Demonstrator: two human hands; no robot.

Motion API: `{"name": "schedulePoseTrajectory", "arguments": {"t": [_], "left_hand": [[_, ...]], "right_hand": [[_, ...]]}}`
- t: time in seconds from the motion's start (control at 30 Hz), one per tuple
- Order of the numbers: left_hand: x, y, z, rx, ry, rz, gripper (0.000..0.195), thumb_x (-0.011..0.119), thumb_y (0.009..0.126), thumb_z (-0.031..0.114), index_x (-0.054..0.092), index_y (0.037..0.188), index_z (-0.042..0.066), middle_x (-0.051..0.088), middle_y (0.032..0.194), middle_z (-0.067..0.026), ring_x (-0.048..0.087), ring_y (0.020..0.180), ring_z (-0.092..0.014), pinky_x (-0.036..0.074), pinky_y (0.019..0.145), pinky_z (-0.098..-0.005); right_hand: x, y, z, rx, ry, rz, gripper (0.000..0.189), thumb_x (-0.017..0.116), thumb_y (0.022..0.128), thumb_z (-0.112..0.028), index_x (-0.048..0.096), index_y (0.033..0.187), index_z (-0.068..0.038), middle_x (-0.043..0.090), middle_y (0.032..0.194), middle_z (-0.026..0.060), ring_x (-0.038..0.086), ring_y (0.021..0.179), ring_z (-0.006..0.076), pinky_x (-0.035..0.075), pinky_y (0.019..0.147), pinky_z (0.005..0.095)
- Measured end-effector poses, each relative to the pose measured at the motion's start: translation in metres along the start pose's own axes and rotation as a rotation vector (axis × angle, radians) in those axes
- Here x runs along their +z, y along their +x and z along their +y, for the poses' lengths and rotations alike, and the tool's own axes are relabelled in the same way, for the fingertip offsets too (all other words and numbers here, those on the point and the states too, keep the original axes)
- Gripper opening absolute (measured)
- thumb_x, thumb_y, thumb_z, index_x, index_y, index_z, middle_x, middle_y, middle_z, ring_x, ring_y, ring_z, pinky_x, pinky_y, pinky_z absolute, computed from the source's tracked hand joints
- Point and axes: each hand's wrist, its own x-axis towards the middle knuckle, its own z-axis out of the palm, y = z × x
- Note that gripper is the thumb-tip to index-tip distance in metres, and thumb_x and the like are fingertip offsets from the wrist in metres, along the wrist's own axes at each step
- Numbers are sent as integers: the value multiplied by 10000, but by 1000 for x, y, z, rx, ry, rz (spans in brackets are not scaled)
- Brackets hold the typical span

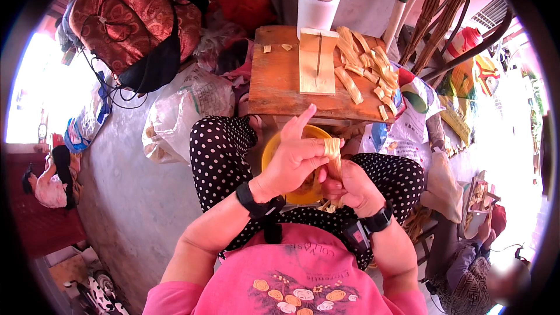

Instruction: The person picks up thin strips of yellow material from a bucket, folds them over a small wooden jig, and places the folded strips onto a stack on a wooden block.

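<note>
Between my two hands is a pale yellow strip of dried plant fibre (333,148), wound around at its upper end. My left hand (297,157) pinches the wound part between thumb and index finger, with other fingers raised. Lower down, the strip's tail runs into my right hand (352,186), whose fingers are closed on it. Behind and below both hands sits a yellow basin (273,144), its inside mostly hidden. On the small wooden table (275,74) ahead stands a folded wooden or card piece with a dark needle-like rod (317,78). Folded strips (350,85) lie to its right.
A white lidded container (319,4) stands at the table's back. Plastic bags (188,109) lie left on the floor; more bags (409,127) are at right. Bundled sticks (431,17) lean at back right. Other people (468,275) sit at lower right, far left and upper left.
</note>
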Motion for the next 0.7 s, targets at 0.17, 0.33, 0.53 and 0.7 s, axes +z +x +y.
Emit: {"name": "schedulePoseTrajectory", "arguments": {"t": [0.17,0.33,0.53,0.7], "left_hand": [[4,-4,2,57,135,-31,229,596,815,118,677,1021,178,636,1111,58,242,1330,-384,100,1049,-533],[3,-3,4,47,252,34,259,555,819,89,655,1049,156,636,1117,5,318,1283,-410,173,1013,-578],[26,-12,-14,-138,126,250,233,499,831,11,634,1009,75,648,964,-119,569,1028,-317,318,970,-490],[11,-4,0,-272,-134,125,147,537,829,-15,627,939,20,623,794,-130,607,734,-262,468,665,-316]], "right_hand": [[1,10,6,27,219,-130,265,411,925,-239,559,785,-69,385,545,-33,293,418,68,255,409,211],[9,26,14,-364,492,-19,166,487,935,-209,602,922,-89,528,667,-39,456,514,65,381,448,213],[12,47,32,-899,91,453,177,532,915,-72,608,1054,6,615,969,0,545,844,53,442,754,186],[-2,24,20,-851,-229,341,155,545,898,-41,625,1024,2,613,878,-13,530,781,44,432,711,178]]}}
